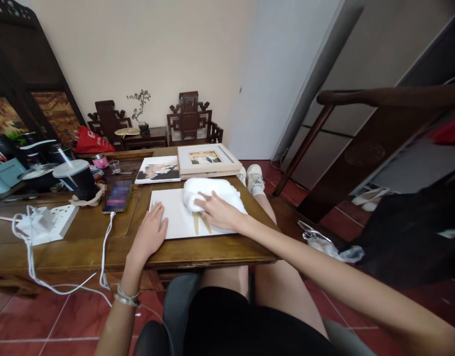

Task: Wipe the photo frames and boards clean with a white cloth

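A white flat board or picture (177, 220) lies on the wooden table (82, 247) in front of me. My left hand (150, 233) rests flat on its left edge, fingers stretched out. My right hand (217, 210) lies on a bunched white cloth (212, 192) that sits on the board's far right part, fingers pressed onto the cloth. Behind the board are an unframed photo print (158, 169) and a light wooden picture frame (207, 159) stacked on another.
A phone (117, 196) on a white charging cable, a white power strip (49, 222), a dark cup with a straw (77, 179) and clutter fill the table's left. A dark wooden chair (379, 143) stands at right; carved chairs line the far wall.
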`<state>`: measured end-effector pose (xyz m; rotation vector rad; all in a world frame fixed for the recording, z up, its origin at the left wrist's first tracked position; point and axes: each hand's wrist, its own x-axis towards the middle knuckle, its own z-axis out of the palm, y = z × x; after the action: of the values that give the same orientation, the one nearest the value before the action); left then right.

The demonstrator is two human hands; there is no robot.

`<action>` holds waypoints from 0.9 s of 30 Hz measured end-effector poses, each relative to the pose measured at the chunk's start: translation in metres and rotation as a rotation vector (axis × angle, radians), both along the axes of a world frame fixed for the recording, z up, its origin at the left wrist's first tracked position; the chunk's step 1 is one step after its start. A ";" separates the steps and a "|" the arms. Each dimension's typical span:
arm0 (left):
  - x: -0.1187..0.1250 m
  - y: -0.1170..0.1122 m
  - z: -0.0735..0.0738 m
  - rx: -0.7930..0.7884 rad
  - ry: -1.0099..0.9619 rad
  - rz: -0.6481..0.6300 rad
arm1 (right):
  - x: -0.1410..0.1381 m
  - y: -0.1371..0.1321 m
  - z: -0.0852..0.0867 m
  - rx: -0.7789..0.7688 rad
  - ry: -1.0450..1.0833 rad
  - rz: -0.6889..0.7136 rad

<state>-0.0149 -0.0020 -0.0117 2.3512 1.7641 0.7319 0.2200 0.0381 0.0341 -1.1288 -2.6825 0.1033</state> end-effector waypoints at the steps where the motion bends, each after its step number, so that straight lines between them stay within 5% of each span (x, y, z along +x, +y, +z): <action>1: 0.000 0.000 0.000 0.000 0.002 0.000 | 0.002 -0.013 0.001 0.001 -0.031 0.022; 6: 0.001 -0.001 -0.001 0.000 0.027 0.007 | 0.014 -0.078 0.021 -0.066 -0.128 0.128; 10: 0.001 -0.001 0.000 -0.008 0.032 0.009 | 0.015 -0.097 0.040 -0.094 -0.212 0.214; 14: 0.001 -0.002 0.001 -0.010 0.030 0.008 | 0.004 -0.077 0.043 -0.049 -0.249 0.164; 22: 0.001 -0.001 0.002 -0.017 0.041 0.005 | -0.041 0.012 0.019 0.076 -0.220 0.023; 27: 0.001 -0.001 0.002 -0.017 0.025 0.006 | -0.051 0.009 0.007 0.095 -0.225 0.087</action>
<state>-0.0138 -0.0033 -0.0099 2.3550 1.7812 0.6878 0.1690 0.0467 0.0414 -1.0522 -2.8982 -0.1445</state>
